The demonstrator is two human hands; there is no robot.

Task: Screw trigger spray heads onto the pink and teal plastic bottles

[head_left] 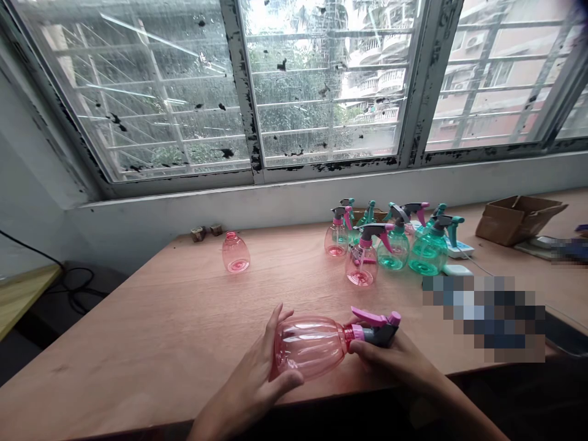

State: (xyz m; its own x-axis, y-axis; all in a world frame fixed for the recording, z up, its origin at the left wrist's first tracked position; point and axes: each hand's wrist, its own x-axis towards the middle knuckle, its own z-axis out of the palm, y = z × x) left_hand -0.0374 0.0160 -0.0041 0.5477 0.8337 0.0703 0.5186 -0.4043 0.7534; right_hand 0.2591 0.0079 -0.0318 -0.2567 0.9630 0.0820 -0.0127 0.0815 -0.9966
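A clear pink spray bottle (310,346) lies sideways between my hands above the front of the table, its base to the left. My left hand (261,361) is wrapped round the base end, thumb on the near side. At the neck, my right hand (386,355) grips the collar below the dark grey spray head (383,335) with its pink trigger (367,316). Some of the right fingers are hidden behind the bottle. A pink bottle without a spray head (236,254) stands upright farther back on the left.
Several pink and green spray bottles (392,248) stand at the back right. Beyond them are an open cardboard box (517,220) and a white power strip (459,248). Two small blocks (198,234) sit near the back left edge. The wooden table (151,343) meets a windowed wall.
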